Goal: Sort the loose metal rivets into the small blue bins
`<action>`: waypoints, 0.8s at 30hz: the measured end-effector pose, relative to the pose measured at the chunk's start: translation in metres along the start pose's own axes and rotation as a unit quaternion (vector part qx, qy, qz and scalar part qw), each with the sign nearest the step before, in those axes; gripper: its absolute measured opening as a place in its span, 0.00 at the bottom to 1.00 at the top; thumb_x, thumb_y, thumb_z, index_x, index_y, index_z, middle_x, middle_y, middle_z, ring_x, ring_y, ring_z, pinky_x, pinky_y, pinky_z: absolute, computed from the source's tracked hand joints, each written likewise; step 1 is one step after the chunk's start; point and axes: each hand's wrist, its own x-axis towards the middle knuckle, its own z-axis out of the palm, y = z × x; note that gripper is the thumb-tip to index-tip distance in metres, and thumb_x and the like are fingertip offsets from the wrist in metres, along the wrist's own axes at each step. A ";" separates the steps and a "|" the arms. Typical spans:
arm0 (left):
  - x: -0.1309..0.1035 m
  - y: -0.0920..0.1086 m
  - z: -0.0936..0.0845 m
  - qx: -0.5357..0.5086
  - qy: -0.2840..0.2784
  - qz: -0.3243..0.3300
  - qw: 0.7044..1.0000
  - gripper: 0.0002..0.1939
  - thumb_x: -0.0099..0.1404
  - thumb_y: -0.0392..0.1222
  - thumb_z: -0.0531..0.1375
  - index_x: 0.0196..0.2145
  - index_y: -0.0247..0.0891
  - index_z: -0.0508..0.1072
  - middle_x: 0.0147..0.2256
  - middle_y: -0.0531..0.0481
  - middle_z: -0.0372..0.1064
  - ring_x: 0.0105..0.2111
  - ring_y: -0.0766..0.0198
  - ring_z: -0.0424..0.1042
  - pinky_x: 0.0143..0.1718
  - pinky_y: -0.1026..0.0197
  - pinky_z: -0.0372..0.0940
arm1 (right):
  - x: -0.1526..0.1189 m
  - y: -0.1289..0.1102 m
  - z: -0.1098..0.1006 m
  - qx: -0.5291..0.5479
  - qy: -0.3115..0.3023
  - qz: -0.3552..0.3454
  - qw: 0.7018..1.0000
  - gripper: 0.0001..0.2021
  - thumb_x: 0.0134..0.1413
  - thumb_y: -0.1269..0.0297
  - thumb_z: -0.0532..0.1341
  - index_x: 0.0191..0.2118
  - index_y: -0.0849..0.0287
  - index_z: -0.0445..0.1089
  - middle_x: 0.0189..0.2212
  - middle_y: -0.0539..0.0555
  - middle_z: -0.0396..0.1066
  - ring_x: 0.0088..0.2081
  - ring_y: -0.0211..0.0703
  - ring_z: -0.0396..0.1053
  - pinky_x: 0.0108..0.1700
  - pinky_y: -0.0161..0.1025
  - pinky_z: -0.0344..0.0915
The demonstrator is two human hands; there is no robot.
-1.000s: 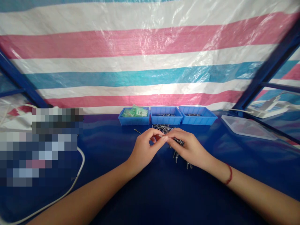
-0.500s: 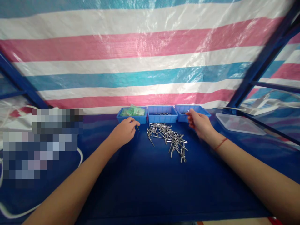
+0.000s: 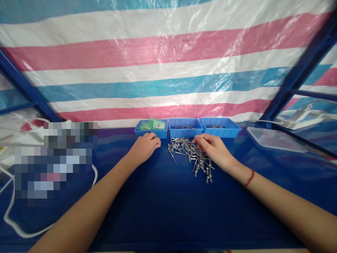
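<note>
A loose pile of silvery metal rivets (image 3: 191,150) lies on the dark blue table. Left of the pile, my left hand (image 3: 147,146) rests by the left bin with fingers curled together; a thin tip of something pokes out at its fingertips. My right hand (image 3: 210,146) is over the pile's right upper edge, thumb and fingers pinched at the rivets; what they grip is too small to tell. Behind stand three blue bins: the left bin (image 3: 152,134) holds green packets, while the middle bin (image 3: 185,133) and the right bin (image 3: 223,132) hold some rivets.
A clear plastic lid (image 3: 276,140) lies on the table (image 3: 168,211) at the right. White cable (image 3: 19,232) loops at the left beside blurred-out items. Blue metal posts flank a striped sheet (image 3: 158,84) behind the bins.
My right hand has moved left and toward me, from the right bin to the pile. The rivet showing at my left fingertips is now mostly hidden. The view has shifted slightly.
</note>
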 end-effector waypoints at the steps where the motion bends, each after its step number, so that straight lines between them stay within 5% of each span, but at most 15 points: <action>1: 0.000 0.008 0.002 -0.052 0.006 0.000 0.999 0.11 0.67 0.39 0.49 0.33 0.37 0.71 0.36 0.47 0.67 0.38 0.59 0.66 0.43 0.57 0.61 | -0.003 -0.002 0.003 -0.021 -0.013 -0.030 0.999 0.14 0.53 0.56 0.56 0.26 0.61 0.70 0.21 0.50 0.66 0.24 0.36 0.62 0.27 0.35 0.59; 7: -0.001 0.068 0.014 -0.402 0.061 -0.069 0.911 0.08 0.66 0.43 0.52 0.36 0.37 0.67 0.30 0.52 0.68 0.33 0.64 0.69 0.36 0.62 0.63 | -0.023 -0.017 0.016 -0.005 -0.059 -0.084 0.995 0.12 0.52 0.59 0.60 0.38 0.60 0.71 0.28 0.52 0.72 0.25 0.37 0.66 0.28 0.35 0.63; 12: -0.004 0.083 0.020 -0.526 0.071 -0.096 0.842 0.06 0.63 0.42 0.55 0.32 0.37 0.64 0.27 0.53 0.66 0.29 0.67 0.68 0.33 0.64 0.63 | -0.027 -0.022 0.017 0.030 -0.068 -0.096 0.993 0.09 0.53 0.59 0.60 0.35 0.58 0.72 0.28 0.53 0.73 0.27 0.38 0.68 0.30 0.36 0.65; 24: -0.005 0.084 0.018 -0.545 0.050 -0.083 0.833 0.07 0.63 0.43 0.55 0.36 0.36 0.67 0.33 0.50 0.68 0.35 0.65 0.69 0.36 0.64 0.65 | -0.026 -0.026 0.014 0.031 -0.060 -0.120 0.990 0.07 0.55 0.61 0.59 0.35 0.57 0.72 0.27 0.51 0.71 0.28 0.37 0.67 0.29 0.36 0.63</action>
